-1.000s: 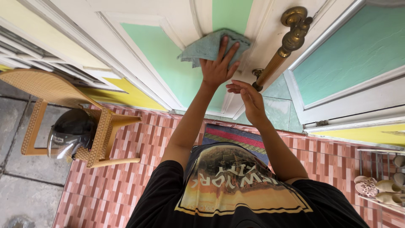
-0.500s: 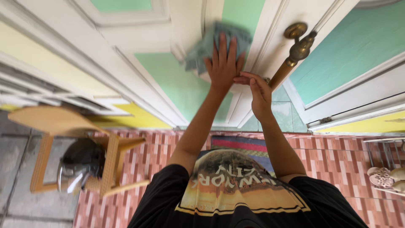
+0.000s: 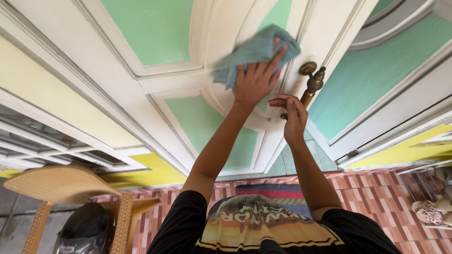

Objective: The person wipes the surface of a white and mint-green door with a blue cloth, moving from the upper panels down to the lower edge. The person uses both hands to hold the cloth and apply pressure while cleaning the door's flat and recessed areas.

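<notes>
Cloth [image 3: 256, 54]: blue-grey, crumpled, upper centre of the frame, pressed flat against the white moulding of the door [image 3: 165, 82] where the curved trim meets the green panels.

Left hand [image 3: 256, 80]: fingers spread and flat over the lower edge of the cloth, palm bearing on it; pressing rather than pinching it.

Right hand [image 3: 293, 113]: just right of and below the left hand, fingers loosely curled, holding nothing; it hangs in front of the lower end of the door handle [image 3: 310, 84], and contact with it cannot be told.

Door handle: brass, long, slanting, right of centre, just beside the cloth's right edge.

Step in hand, as a judgement: wiping the white trim next to the handle, mid-stroke. The next pass calls for steady flat pressure along the moulding's curve and a path clear of the brass fitting.

Surroundings: woven chair [image 3: 70, 197] at lower left with a dark helmet [image 3: 87, 230] beneath it; striped mat [image 3: 273, 194] on brick-patterned tiles at bottom centre; sandals [image 3: 431, 211] on a rack at lower right.
</notes>
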